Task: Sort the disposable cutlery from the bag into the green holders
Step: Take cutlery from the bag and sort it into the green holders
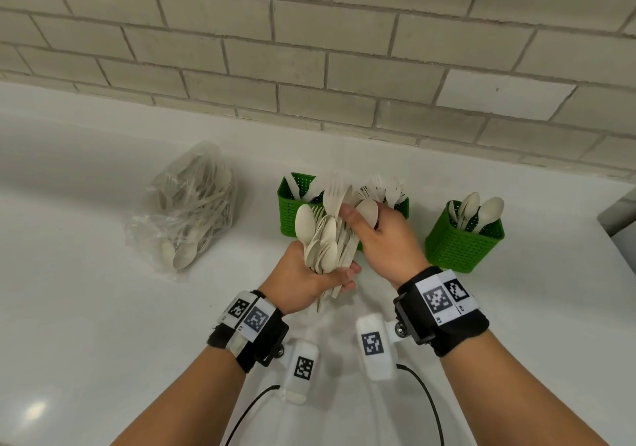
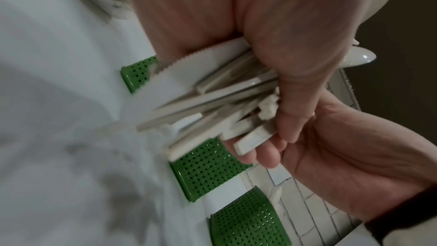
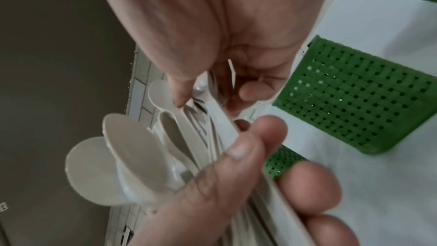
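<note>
Cutlery bundle (image 1: 327,239): smooth beige plastic, gripped by left hand (image 1: 303,280).

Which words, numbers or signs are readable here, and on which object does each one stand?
"R1": white tag on the right wrist band.
"R2": same band, barely legible.
Left wrist band: small print too blurred to read.
Square black-and-white coded markers on both bands and camera housings: patterns only, no words.

Head view downward, wrist views close, shared green holders (image 1: 464,239)
</note>
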### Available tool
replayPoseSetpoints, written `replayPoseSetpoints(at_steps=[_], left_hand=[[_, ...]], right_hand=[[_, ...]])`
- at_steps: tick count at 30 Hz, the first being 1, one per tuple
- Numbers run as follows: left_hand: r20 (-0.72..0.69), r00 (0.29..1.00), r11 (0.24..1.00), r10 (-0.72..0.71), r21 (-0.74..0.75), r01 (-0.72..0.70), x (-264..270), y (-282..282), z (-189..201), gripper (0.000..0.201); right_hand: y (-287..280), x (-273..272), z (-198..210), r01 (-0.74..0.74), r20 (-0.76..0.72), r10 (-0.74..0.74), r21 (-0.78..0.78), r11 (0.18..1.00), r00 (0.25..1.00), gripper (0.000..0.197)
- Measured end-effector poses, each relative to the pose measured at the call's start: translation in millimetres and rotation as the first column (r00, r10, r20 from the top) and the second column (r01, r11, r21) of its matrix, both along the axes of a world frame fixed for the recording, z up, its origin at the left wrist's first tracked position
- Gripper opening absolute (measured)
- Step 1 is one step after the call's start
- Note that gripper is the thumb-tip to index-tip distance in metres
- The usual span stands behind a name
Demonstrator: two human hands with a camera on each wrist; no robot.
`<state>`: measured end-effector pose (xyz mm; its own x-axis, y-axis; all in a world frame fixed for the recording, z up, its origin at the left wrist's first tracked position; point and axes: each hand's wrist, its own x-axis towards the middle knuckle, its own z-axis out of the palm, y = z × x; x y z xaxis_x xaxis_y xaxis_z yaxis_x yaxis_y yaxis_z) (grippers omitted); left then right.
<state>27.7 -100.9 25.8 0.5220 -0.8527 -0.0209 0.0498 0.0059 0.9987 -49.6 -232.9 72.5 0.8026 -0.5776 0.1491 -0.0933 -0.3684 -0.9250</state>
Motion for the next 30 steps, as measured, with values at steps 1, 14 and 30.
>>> replayPoseSetpoints(at_steps=[1, 14, 30], left_hand=[[-0.019, 1.000, 1.000, -0.005, -0.009, 0.005, -0.2, 0.4, 1.2, 0.020], [-0.151, 0.983, 0.981, 0.106, -0.143, -0.128, 0.2, -0.5, 0.9, 0.022], [0.218, 0.974, 0.998, 0.057, 0.017, -0.062, -8.8, -7.3, -2.2, 0.026]], right_hand=[[-0.1, 0.5, 0.9, 0.002, 0.012, -0.001, -0.009, 1.000, 1.000, 0.033], [-10.6, 5.7, -7.6, 0.111, 0.039, -0.114, 0.078, 0.991, 0.993, 0.025], [-11.3, 16.5, -15.1, 0.207, 0.008, -0.208, -0.126, 0.970, 0.978, 0.027]])
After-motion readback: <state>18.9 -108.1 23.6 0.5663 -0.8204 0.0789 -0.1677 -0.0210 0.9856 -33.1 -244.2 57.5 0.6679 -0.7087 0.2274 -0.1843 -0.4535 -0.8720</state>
